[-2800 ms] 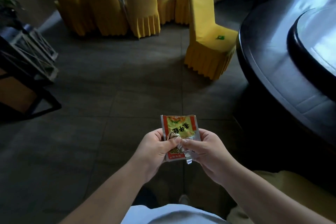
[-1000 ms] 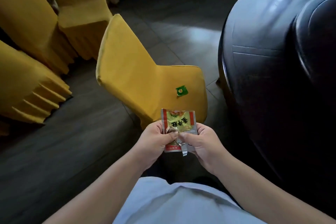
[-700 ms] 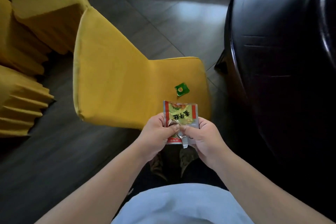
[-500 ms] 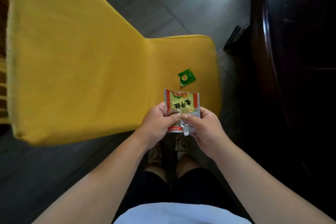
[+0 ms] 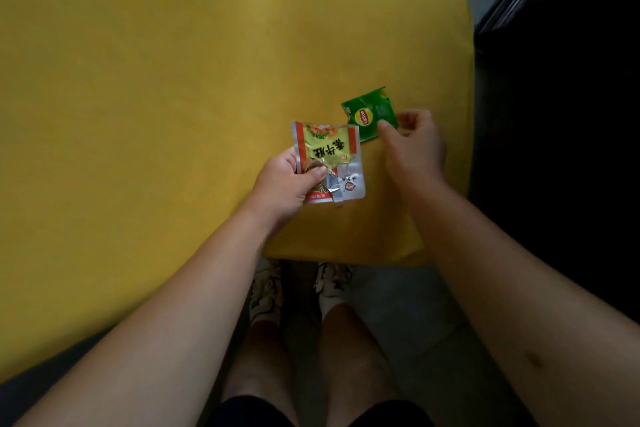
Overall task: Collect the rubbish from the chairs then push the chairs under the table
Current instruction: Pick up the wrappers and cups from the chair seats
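Note:
A yellow covered chair fills most of the view below me. On its seat lies a small green tea-bag wrapper. My right hand has its thumb and fingers pinched on the wrapper's right edge. My left hand holds a red, yellow and silver snack wrapper with crumpled foil, just above the seat and left of the green one.
The dark round table stands to the right of the chair, very close to the seat's edge. Grey floor tiles show beneath my legs and shoes at the front of the seat.
I have stepped up to the chair and bent over it. My right hand left the snack wrapper and reached forward onto the green wrapper; my left hand alone keeps the snack wrapper.

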